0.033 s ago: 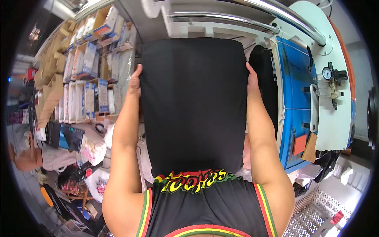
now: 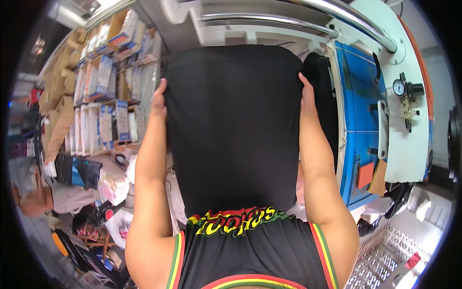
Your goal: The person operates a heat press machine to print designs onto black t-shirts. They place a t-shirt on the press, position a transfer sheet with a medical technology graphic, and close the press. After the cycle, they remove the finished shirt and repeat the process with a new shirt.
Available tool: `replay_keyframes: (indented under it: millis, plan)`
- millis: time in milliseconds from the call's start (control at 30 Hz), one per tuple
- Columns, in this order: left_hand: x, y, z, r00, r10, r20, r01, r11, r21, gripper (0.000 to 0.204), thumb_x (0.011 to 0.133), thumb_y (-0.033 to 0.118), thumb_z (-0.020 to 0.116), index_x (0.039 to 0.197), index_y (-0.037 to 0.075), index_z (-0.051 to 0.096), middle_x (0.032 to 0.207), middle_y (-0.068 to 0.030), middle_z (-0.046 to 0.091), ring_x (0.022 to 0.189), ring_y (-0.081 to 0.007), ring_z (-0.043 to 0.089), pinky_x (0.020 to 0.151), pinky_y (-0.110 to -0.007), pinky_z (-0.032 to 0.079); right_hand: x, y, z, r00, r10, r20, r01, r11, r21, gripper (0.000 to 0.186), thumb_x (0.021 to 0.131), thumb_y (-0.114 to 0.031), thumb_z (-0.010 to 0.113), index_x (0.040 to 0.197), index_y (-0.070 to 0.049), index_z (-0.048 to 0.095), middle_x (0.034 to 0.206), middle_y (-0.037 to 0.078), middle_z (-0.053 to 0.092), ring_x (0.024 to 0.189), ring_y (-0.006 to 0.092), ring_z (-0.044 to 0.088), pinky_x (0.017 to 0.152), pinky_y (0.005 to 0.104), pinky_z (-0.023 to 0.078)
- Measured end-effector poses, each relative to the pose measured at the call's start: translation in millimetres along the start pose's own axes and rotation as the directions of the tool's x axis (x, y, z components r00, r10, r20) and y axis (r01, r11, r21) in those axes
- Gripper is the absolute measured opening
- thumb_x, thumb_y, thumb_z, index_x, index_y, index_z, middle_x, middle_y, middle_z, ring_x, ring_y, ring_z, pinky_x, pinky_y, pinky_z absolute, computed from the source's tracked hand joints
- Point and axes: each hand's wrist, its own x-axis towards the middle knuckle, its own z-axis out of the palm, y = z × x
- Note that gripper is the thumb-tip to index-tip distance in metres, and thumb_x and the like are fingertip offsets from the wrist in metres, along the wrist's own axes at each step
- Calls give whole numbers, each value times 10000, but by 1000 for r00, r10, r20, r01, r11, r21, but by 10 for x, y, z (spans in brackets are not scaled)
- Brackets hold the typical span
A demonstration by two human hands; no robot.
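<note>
A black fabric (image 2: 236, 125), probably a garment, lies smooth and taut in a broad rectangle with rounded far corners, stretching from my chest to the machine frame. What supports it underneath is hidden. Along its left edge, my left hand (image 2: 159, 100) grips the side, with most fingers tucked out of sight. My right hand (image 2: 307, 91) holds the opposite edge in the same way, near the far corner. Both arms reach forward, nearly straight.
A white machine frame with chrome bars (image 2: 269, 20) crosses the far side. To the right stand another black-covered pad (image 2: 317, 72), a blue panel (image 2: 361, 120) and a pressure gauge (image 2: 399, 87). Shelves of cartons (image 2: 101, 82) fill the left; a person's arm (image 2: 36, 200) shows lower left.
The far part of the black fabric has shifted slightly left, and my left hand has moved left with it. My right hand still holds its edge, slightly farther away.
</note>
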Motion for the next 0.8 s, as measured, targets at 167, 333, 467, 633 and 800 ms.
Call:
replay_keyframes:
  millis: [167, 333, 467, 633, 800]
  plan:
    - [546, 209, -729, 988, 10, 155, 27, 972, -232, 422, 959, 256, 653, 1255, -43, 619, 1273, -210, 651, 1178, -356, 629, 1059, -504, 473, 368, -40, -491, 838, -239, -490, 207, 971, -119, 540, 825, -202, 779, 1231, 112, 610, 1225, 197, 665, 1085, 314, 658, 1000, 375, 494]
    - [474, 44, -753, 996, 24, -90, -40, 983, -179, 431, 925, 197, 676, 1266, -53, 597, 1275, -210, 645, 1142, -348, 645, 1015, -473, 511, 7, -24, 132, 713, -410, -569, 161, 885, -436, 559, 723, -170, 865, 1155, 117, 659, 1187, 181, 683, 1079, 277, 649, 956, 357, 494]
    - [535, 119, -657, 991, 90, -96, -107, 977, -187, 334, 939, 163, 640, 1189, -59, 633, 1145, -196, 699, 1014, -344, 689, 957, -463, 540, 47, -229, -96, 859, -192, -474, 136, 979, -151, 488, 864, -153, 749, 1239, 120, 594, 1216, 212, 655, 1075, 321, 658, 991, 394, 514]
    - [542, 133, -652, 992, 122, -11, -121, 965, -234, 302, 963, 132, 593, 1177, -78, 626, 1143, -225, 691, 1002, -352, 695, 897, -491, 566, 259, -370, -317, 866, -218, -450, 180, 975, -127, 484, 894, -147, 733, 1240, 149, 569, 1232, 234, 639, 1093, 339, 651, 1008, 408, 513]
    - [576, 68, -237, 933, 218, -286, -180, 972, 152, 286, 930, 99, 638, 1168, -59, 622, 1159, -234, 675, 1025, -363, 678, 890, -485, 551, 88, -338, -255, 740, -444, -505, -4, 748, -663, 556, 857, -160, 772, 1234, 182, 548, 1232, 249, 636, 1107, 331, 640, 965, 419, 511]
